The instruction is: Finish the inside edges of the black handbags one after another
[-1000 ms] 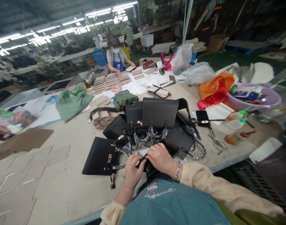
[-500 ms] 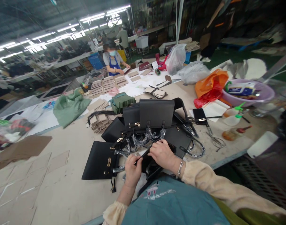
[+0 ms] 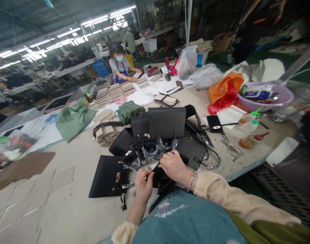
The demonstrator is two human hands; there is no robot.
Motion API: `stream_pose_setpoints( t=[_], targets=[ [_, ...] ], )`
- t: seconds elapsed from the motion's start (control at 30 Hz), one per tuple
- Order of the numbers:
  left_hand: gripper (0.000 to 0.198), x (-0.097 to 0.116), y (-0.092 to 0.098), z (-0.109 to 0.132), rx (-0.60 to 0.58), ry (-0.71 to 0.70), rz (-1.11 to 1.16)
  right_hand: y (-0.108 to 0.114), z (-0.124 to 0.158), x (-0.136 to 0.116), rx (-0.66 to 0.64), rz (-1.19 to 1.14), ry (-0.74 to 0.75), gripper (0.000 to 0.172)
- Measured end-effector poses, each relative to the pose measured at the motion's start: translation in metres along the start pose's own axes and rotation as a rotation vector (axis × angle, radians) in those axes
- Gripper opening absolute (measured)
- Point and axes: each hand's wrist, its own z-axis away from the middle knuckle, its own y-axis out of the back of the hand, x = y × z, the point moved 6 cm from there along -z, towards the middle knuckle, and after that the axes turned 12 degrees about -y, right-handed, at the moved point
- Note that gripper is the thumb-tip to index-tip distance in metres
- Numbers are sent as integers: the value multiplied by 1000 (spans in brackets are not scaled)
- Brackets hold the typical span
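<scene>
Black handbag (image 3: pixel 163 178), held at the near edge of the table (image 3: pixel 68 203), directly in front of the person. Smooth black material; body tilted, its open top turned toward the holder, with a flap or strap hanging off the near edge. The left hand (image 3: pixel 142 181) grips its left side, fingers curled over the rim; the right hand (image 3: pixel 174 165) lies over its upper right part. It lies just near of the cluster of similar black handbags (image 3: pixel 165 127), whose handles are wrapped in clear film.
</scene>
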Motion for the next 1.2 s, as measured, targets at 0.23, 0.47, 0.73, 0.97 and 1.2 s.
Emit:
stream_pose_setpoints(
  t=[0.23,0.47,0.73,0.97,1.2],
  targets=[
    [16,6,0,-5,-73,-24,-50,-3,-1,0,-5,-2,-6,18],
    [19,4,-11,-19,-247,-4,-176,-6,-1,0,-40,9,-13,18],
    [21,-1,-15,-27,-309,54,-221,-1,-3,9,-70,30,15,16],
    [21,-3,-14,-29,-275,41,-131,5,-8,21,-20,41,-49,16],
    [22,-4,-14,-31,-265,9,-104,3,-12,20,4,53,-43,16]
  ],
)
